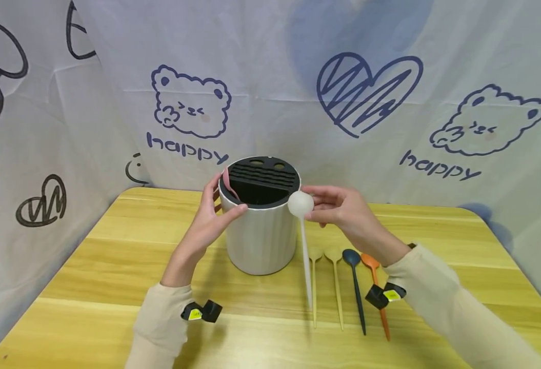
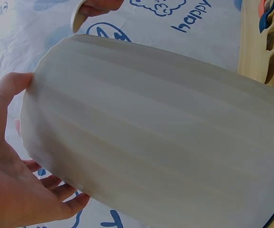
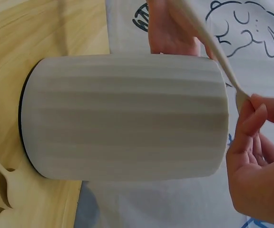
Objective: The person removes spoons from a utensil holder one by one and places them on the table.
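A ribbed white utensil holder (image 1: pixel 262 238) with a black slotted insert (image 1: pixel 265 177) stands upright on the table. My left hand (image 1: pixel 207 223) grips it at the upper left, thumb at the front rim and fingers round the side. In my right hand (image 1: pixel 344 210), thumb and fingertips pinch a white spoon (image 1: pixel 300 205) by its bowl, just right of the rim. Its handle points down toward the table in the head view; the handle (image 3: pixel 208 40) also shows in the right wrist view. Inside the holder's large compartment, a pink spoon (image 1: pixel 227 180) leans against the left wall.
To the right of the holder several spoons lie in a row, bowls away from me: two cream ones (image 1: pixel 337 282), a dark blue one (image 1: pixel 356 282) and an orange one (image 1: pixel 374 274) partly under my right wrist. A printed white cloth (image 1: pixel 270 123) hangs behind the wooden table (image 1: pixel 127 287).
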A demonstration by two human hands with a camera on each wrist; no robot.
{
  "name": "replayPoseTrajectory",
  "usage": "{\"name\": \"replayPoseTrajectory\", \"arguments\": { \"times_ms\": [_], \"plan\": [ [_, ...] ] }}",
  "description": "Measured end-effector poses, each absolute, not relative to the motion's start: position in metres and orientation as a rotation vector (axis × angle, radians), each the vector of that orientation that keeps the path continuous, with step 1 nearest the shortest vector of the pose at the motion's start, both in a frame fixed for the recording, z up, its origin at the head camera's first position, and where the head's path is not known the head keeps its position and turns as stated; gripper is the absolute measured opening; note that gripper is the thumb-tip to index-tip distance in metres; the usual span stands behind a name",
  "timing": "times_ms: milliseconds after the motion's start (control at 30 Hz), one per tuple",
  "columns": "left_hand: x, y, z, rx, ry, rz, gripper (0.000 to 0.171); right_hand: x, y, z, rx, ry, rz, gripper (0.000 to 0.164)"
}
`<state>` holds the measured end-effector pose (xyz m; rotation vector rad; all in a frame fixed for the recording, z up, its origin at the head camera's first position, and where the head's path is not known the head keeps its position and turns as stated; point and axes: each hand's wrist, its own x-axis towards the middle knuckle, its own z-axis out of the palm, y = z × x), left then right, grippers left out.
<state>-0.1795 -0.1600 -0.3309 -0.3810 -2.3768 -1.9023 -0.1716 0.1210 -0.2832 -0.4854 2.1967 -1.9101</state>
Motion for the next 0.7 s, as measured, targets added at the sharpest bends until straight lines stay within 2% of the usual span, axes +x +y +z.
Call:
{"name": "replayPoseTrajectory", "arguments": {
  "times_ms": [433,700],
  "plan": [
    [-0.179,-0.162,-0.331,-0.378,-2.372,-1.896,0.087,-0.168,0.133,-0.311,-0.428,2.132,-1.849,0.051],
    [-0.180,-0.160,-0.330,-0.393,-2.379,-1.900,0.087,-0.167,0.143,-0.336,-0.384,2.014,-1.905,0.057]
  ]
}}
